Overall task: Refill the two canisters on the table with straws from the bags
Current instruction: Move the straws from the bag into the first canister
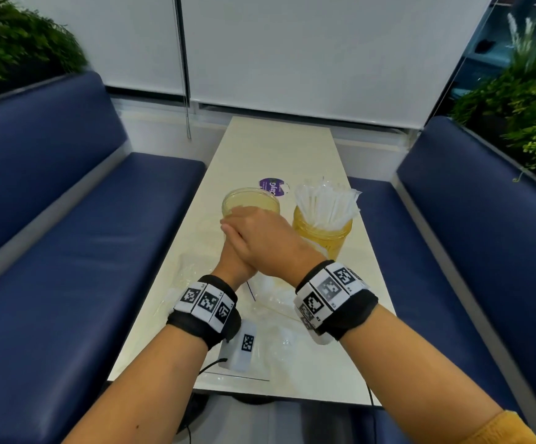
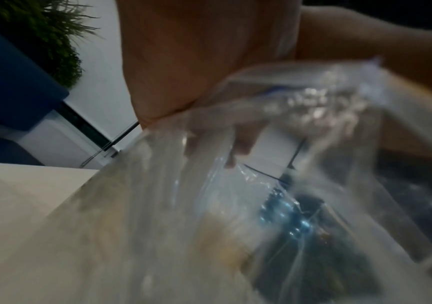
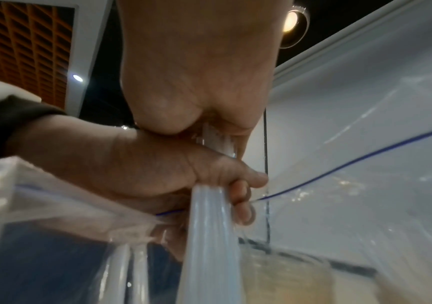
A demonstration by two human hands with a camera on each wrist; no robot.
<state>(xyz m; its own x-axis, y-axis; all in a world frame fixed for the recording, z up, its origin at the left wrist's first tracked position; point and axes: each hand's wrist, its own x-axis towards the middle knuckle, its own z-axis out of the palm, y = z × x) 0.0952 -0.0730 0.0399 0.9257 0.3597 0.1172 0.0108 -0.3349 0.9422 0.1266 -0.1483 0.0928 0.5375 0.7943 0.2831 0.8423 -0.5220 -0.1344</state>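
Two yellow canisters stand mid-table. The left canister point(image 1: 250, 200) looks empty; the right canister point(image 1: 330, 237) is packed with white wrapped straws point(image 1: 324, 203). Just in front of the left canister, my right hand point(image 1: 260, 238) lies over my left hand point(image 1: 234, 262). The right wrist view shows my left hand point(image 3: 158, 174) gripping a bundle of translucent straws point(image 3: 207, 226) at the mouth of a clear zip bag point(image 3: 365, 185). My right hand point(image 3: 189, 82) closes on the bundle's upper end. The left wrist view is blurred, with the bag point(image 2: 235, 185) across my left hand point(image 2: 183, 61).
Crumpled clear bags point(image 1: 273, 302) lie on the white table point(image 1: 276, 145) between my wrists. A white tagged device point(image 1: 244, 344) with a cable sits near the front edge. A purple sticker point(image 1: 272, 186) lies behind the canisters. Blue benches point(image 1: 68, 235) flank the table.
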